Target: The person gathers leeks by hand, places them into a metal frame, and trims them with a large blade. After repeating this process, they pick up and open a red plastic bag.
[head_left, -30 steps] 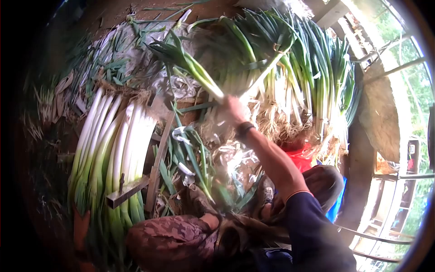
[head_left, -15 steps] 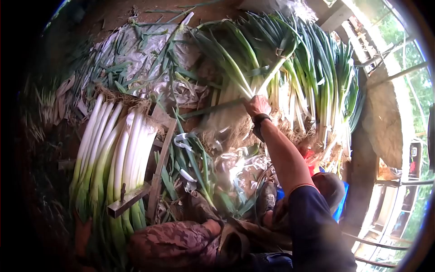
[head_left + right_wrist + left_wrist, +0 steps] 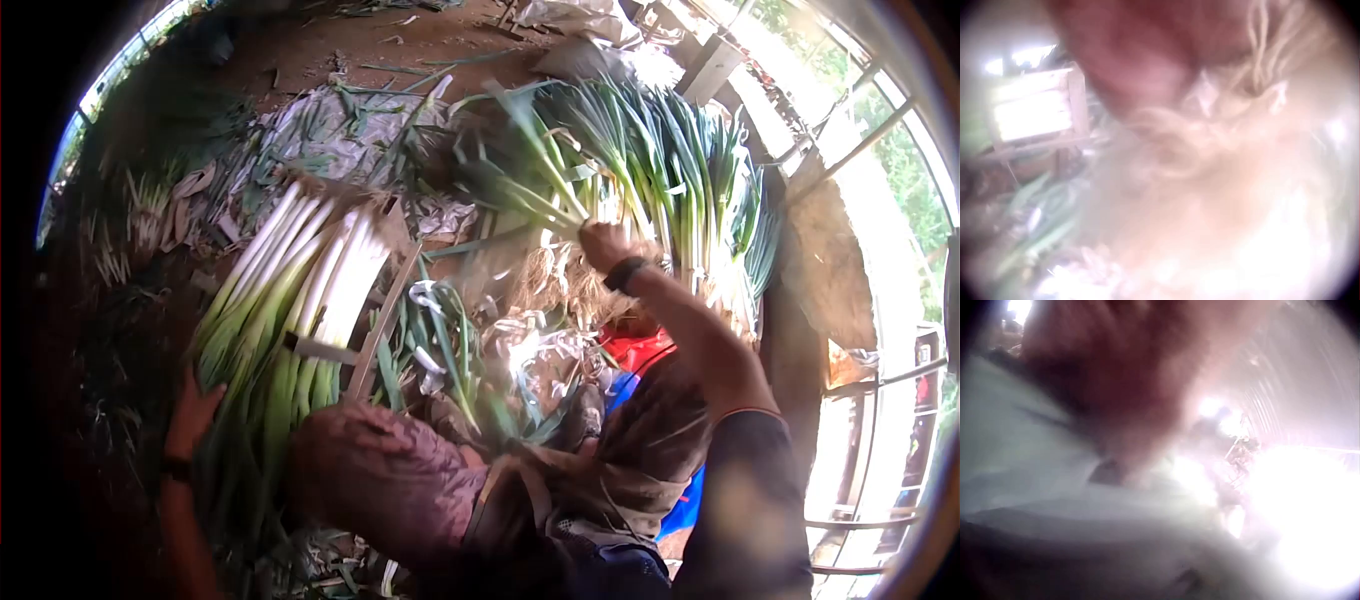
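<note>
In the head view my right hand (image 3: 610, 248) grips the pale stems of leeks (image 3: 545, 205), whose green leaves point up and left. Blurred roots (image 3: 1260, 56) show beside the right hand (image 3: 1141, 56) in the right wrist view. My left hand (image 3: 195, 408) rests against the green part of a pile of trimmed leeks (image 3: 265, 330) at the left, fingers extended. The left wrist view is blurred, with the left hand (image 3: 1122, 375) over pale green leaves (image 3: 1016, 456). Standing leeks (image 3: 690, 190) with long leaves fill the upper right.
A wooden and metal frame (image 3: 383, 320) holds the trimmed pile. Leaf scraps (image 3: 440, 325) lie between it and my legs. Pale sheeting (image 3: 375, 135) with cut leaves spreads behind. A red bag (image 3: 638, 350) is beside my knee, and a wall ledge (image 3: 840, 250) stands at the right.
My left hand has come into view at the lower left, by the trimmed pile. My right hand has moved rightward with leeks in its grip. The head view has shifted.
</note>
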A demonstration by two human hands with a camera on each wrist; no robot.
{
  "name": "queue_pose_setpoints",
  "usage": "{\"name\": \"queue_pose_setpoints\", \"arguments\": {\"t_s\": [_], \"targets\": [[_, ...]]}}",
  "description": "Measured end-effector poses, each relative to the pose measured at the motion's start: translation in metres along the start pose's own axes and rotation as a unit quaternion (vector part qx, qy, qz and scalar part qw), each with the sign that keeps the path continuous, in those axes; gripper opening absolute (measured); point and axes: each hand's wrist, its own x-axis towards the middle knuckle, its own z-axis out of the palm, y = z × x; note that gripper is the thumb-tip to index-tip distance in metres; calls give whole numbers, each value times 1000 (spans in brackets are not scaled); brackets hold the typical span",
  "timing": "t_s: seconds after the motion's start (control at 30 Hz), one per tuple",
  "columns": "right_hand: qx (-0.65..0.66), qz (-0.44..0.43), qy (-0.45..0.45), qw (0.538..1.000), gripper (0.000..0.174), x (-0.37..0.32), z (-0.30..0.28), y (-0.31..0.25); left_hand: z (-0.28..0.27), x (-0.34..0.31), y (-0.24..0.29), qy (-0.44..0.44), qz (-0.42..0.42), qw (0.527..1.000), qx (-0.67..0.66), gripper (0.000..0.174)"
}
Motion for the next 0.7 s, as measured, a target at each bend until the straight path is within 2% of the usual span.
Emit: {"name": "queue_pose_setpoints", "arguments": {"t_s": [0.03, 0.07, 0.1, 0.13, 0.23, 0.3, 0.37, 0.4, 0.43, 0.47, 0.5, 0.57, 0.63, 0.7], "targets": [[-34, 19, -33, 999, 25, -13, -38, 11, -4, -1, -7, 24, 39, 998, 37, 86], [-104, -30, -19, 994, 25, -22, -66, 27, -9, -2, -14, 47, 77, 993, 74, 85], [-127, -3, 34, 991, 25, 1, -44, 51, -21, -7, 0, 52, 75, 993, 76, 85], [-223, 11, 98, 970, 21, -27, -91, 40, -35, -15, 30, 46, 101, 992, 63, 81], [-183, -48, 135, 973, 9, -54, -151, 31, -61, -51, 129, 59, 212, 975, 29, 66], [-207, -105, 208, 950, 7, -74, -180, 26, -56, -71, 199, 90, 310, 946, -3, 62], [-192, -112, 232, 947, 7, -93, -208, 21, -54, -99, 280, -23, 278, 957, -84, 57], [-186, -151, 245, 940, 6, -105, -222, 21, -29, -96, 298, 56, 370, 924, -82, 61], [-179, -193, 259, 929, 9, -116, -238, 19, -9, -97, 325, 62, 395, 909, -116, 64], [-193, -193, 237, 932, 9, -129, -254, 16, 9, -100, 349, 84, 448, 878, -150, 70], [-207, -195, 217, 934, 10, -144, -269, 13, 33, -101, 373, 94, 414, 874, -237, 77], [-175, -195, 210, 942, 13, -174, -292, 18, 78, -100, 414, 256, 388, 860, -208, 85], [-192, -202, 207, 938, 17, -206, -314, 21, 113, -104, 450, 270, 340, 841, -324, 95], [-212, -219, 216, 928, 21, -236, -332, 10, 133, -112, 474, 284, 319, 815, -391, 88]]}}
